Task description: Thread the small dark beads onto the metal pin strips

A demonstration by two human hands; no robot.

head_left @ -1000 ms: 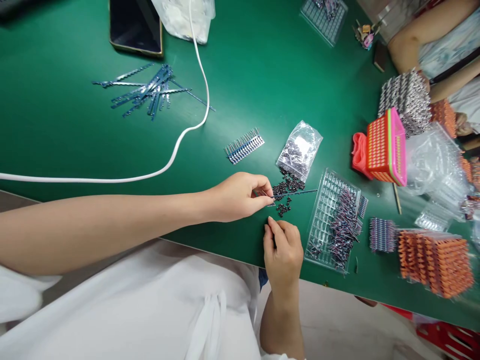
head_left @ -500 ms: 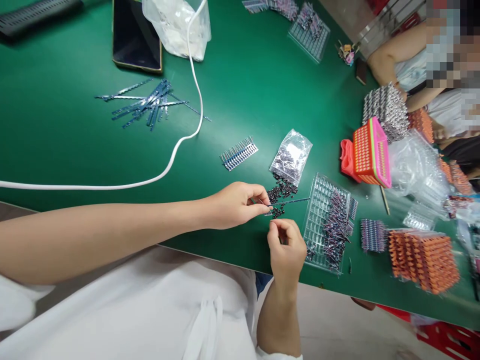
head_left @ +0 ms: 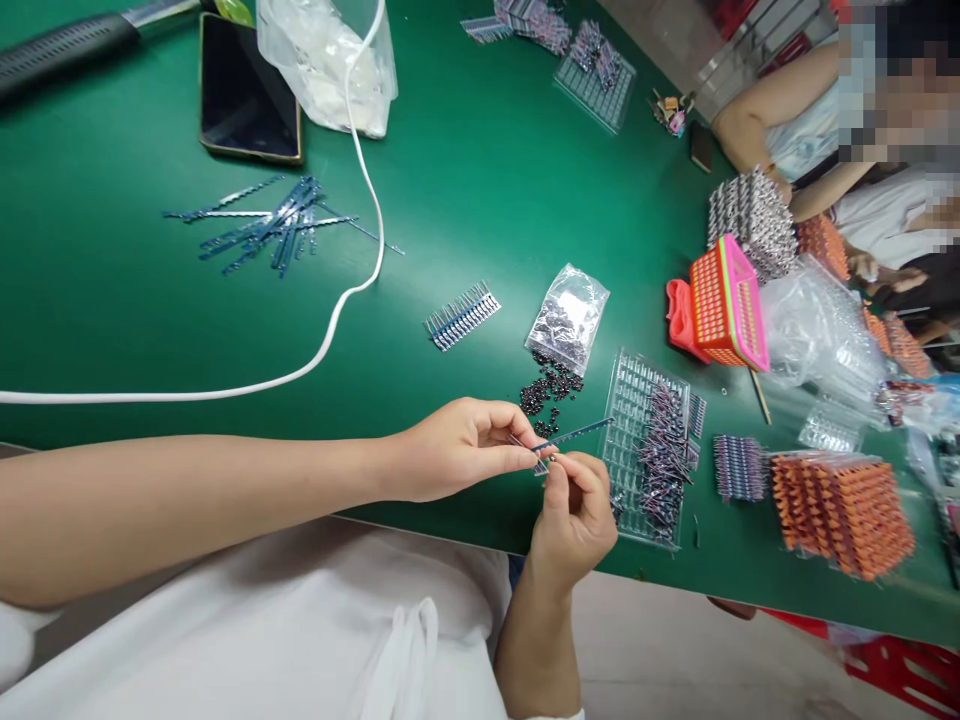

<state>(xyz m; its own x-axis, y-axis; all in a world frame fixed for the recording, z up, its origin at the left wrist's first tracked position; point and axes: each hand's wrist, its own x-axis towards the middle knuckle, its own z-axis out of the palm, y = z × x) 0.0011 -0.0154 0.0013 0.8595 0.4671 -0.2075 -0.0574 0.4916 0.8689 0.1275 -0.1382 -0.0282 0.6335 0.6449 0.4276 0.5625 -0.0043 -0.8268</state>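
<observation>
My left hand (head_left: 476,450) pinches a thin blue metal strip (head_left: 586,431) between thumb and fingers. The strip points right, toward a clear plastic tray, and a few fine pins show at my fingertips. Close against it, my right hand (head_left: 574,515) is closed in a pinch. A tiny dark bead (head_left: 553,458) shows at its fingertips, right beside the strip. Loose dark beads (head_left: 551,388) lie just beyond my hands, spilling from a clear zip bag (head_left: 568,310). A row of pins on a blue strip (head_left: 462,315) rests to the left of the bag.
The clear tray (head_left: 624,420) holds a heap of dark pin pieces (head_left: 664,460). Farther right are orange stacks (head_left: 844,515) and a pink-and-orange basket (head_left: 731,305). Blue strips (head_left: 289,225), a phone (head_left: 250,95) and a white cable (head_left: 330,330) lie left. Another person sits at far right.
My right hand has come up to meet the left at the strip, and a bead now shows at its fingertips. The view has shifted slightly.
</observation>
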